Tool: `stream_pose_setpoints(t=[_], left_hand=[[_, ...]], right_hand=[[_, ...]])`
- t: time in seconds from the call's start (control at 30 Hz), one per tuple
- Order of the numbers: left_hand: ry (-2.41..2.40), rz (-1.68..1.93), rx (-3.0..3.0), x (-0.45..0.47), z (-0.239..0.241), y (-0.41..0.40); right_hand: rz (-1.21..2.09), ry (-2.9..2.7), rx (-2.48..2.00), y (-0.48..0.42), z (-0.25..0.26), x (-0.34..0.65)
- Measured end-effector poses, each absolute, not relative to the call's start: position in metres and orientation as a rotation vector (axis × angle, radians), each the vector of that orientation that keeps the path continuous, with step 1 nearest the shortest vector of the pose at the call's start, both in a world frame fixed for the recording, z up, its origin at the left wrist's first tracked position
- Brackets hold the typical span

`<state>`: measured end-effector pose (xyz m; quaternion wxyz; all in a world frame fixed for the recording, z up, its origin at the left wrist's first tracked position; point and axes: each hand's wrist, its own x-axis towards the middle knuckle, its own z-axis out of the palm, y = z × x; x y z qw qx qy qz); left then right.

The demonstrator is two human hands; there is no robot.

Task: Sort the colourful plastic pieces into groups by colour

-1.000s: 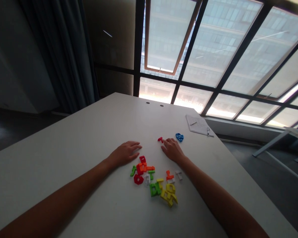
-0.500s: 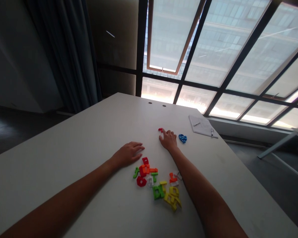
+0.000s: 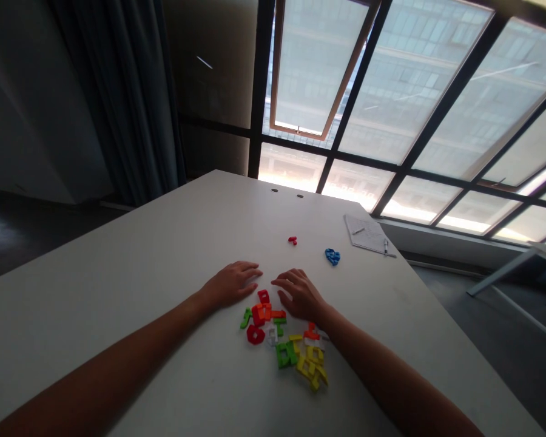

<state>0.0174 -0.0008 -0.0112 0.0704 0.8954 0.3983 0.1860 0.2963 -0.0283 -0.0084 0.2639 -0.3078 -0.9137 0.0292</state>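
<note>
- We see a big pale grey counter [image 3: 164,255] that fills most of the view, with tall windows behind it.
- Our left hand [image 3: 230,284] lies flat on the counter, fingers spread a little, holding nothing. It has stayed in the same spot, just left of the pile.
- Our right hand [image 3: 300,295] has come back from the far side. It now hovers at the top edge of the pile, fingers loosely curled and apart, holding nothing.
- The pile of small bright plastic puzzle pieces [image 3: 284,337], red, orange, green, yellow and white, lies between our two arms, close to us.
- A white sheet of paper [image 3: 366,233] with a pen on it lies at the far right edge.
- The small blue plastic piece [image 3: 332,256] sits alone, well past the right hand.
- The small red plastic piece [image 3: 292,240] now lies alone farther out. The right hand was touching it and has let go, so it looks set down there.
</note>
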Motion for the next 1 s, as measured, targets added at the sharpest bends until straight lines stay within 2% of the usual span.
stream_pose_setpoints(t=[0.27, 0.7, 1.0], left_hand=[[1.189, 0.544, 2.71, 0.018, -0.012, 0.001], [1.185, 0.601, 2.715, 0.018, -0.012, 0.0], [1.188, 0.629, 2.695, 0.018, -0.011, -0.001]], right_hand=[[0.096, -2.562, -0.542, -0.036, -0.006, 0.288], [-0.086, -2.468, -1.179, -0.01, -0.008, 0.305], [-0.253, -2.486, -1.399, 0.035, -0.006, 0.312]])
